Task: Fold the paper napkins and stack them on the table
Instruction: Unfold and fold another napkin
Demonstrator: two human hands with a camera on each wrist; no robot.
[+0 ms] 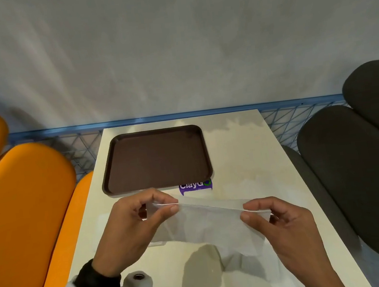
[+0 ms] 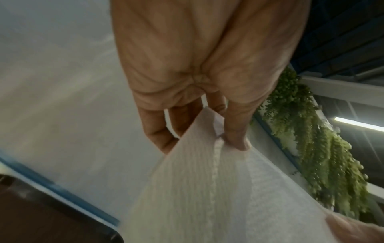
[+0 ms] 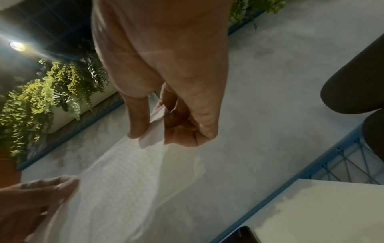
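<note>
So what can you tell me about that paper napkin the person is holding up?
The paper napkin is white, thin and slightly see-through, with a fine embossed texture that shows in the wrist views. It is held above the cream table, stretched sideways between both hands: the left hand pinches one top corner between thumb and fingers, and the right hand pinches the other. Its top edge looks doubled, as if folded over, and the rest hangs loosely down toward the table.
</note>
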